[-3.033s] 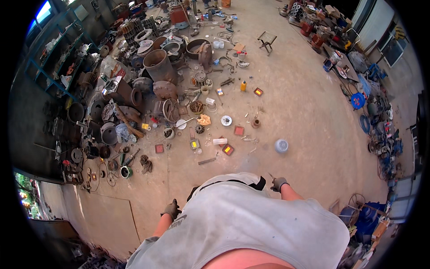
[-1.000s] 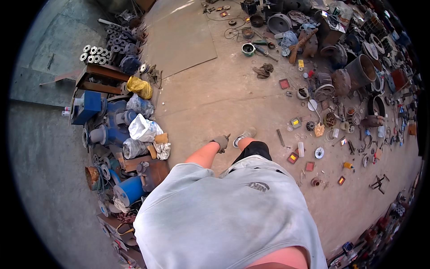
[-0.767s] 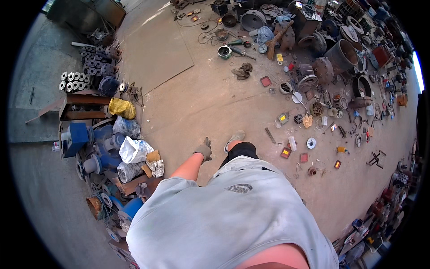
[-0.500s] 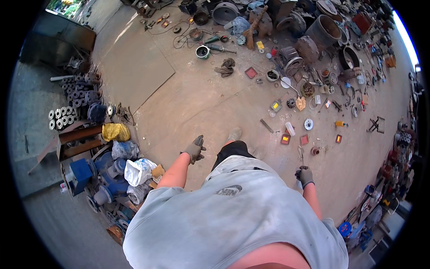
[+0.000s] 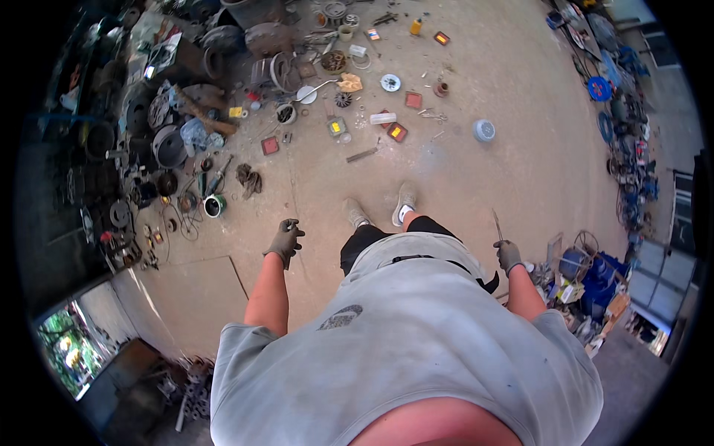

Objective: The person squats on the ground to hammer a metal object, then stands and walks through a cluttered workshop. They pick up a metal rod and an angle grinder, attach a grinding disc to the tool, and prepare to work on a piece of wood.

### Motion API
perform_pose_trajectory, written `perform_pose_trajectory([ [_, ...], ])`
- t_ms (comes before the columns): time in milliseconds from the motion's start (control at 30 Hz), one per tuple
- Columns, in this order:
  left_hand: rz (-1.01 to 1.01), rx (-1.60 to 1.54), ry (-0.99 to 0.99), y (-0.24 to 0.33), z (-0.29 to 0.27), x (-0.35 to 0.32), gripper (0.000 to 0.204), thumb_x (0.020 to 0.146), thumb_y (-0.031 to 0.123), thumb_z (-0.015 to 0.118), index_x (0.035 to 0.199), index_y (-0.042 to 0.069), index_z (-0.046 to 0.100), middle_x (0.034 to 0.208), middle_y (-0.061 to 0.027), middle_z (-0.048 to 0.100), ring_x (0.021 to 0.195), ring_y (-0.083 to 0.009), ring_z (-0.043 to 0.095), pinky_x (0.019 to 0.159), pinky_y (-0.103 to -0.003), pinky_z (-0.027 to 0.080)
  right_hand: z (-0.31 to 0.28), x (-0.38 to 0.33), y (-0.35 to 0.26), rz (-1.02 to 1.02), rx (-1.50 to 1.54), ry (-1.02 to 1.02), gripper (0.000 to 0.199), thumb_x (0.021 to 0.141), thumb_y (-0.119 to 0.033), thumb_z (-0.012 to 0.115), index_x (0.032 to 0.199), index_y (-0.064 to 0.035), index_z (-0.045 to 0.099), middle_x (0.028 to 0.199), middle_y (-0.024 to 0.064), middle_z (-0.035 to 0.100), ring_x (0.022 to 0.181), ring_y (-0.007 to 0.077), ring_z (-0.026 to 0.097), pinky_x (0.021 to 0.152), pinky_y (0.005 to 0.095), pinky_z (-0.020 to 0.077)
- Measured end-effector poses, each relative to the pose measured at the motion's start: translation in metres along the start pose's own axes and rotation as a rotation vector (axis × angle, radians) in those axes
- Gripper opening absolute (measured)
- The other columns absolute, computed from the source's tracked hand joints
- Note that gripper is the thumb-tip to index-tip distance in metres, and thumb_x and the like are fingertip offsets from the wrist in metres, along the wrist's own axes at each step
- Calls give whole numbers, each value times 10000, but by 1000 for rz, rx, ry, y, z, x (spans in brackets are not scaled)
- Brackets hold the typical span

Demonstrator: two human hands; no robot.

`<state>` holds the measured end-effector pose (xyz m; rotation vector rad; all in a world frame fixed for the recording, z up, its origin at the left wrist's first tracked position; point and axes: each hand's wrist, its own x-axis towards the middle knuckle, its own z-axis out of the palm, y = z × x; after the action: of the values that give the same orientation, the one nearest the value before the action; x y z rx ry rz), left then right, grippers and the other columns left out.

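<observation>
Through my remote link, the left hand [image 5: 284, 243] and right hand [image 5: 509, 256] showed matt, fabric-like gloves [image 5: 279, 251]; the thin tool [image 5: 497, 223] in the right had a dull metallic look. I saw soft matt cloth in the shirt [image 5: 424, 334] and a dusty, matt concrete floor [image 5: 535, 163]. Far left, a broad cylinder [image 5: 254, 13] looked like dull brown metal; nearer lay crumpled dark cloth [image 5: 250, 181]. Farther off, I noted wrinkled brown paper [image 5: 348, 83] and a clear plastic box [image 5: 383, 118].
</observation>
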<state>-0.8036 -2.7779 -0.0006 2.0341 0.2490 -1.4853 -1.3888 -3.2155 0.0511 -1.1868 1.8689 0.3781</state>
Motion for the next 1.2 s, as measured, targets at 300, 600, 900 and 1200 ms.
perform_pose_trajectory([
  [300,211,294,-194,179,189,3,416,1099,473,511,1376,173,589,955,-109,707,545,-136,488,490,-316,418,71,32,420,-103,-990,99,476,995,-339,657,1340,-14,618,1175,230,730,1043,365,769,859,473,606],
  [600,346,268,-483,349,543,-70,344,1117,467,547,1261,169,641,846,-64,664,498,-98,478,433,-288,403,6,155,346,366,622,271,459,1077,-437,528,1026,-74,803,783,125,755,736,277,724,662,432,549],
  [900,440,347,-856,488,893,-159,291,1123,366,580,1064,85,629,877,-83,701,524,-100,481,459,-267,350,-393,226,50,-497,1315,131,415,1143,-372,490,1121,-41,738,711,-19,531,599,104,498,575,284,451],
  [1200,733,463,-1013,643,1186,-249,327,1082,208,637,1376,68,658,1077,2,670,820,-59,556,711,-223,466,-650,333,-95,-788,1326,43,253,1093,-136,531,1290,-21,641,905,6,615,788,94,557,722,273,495],
])
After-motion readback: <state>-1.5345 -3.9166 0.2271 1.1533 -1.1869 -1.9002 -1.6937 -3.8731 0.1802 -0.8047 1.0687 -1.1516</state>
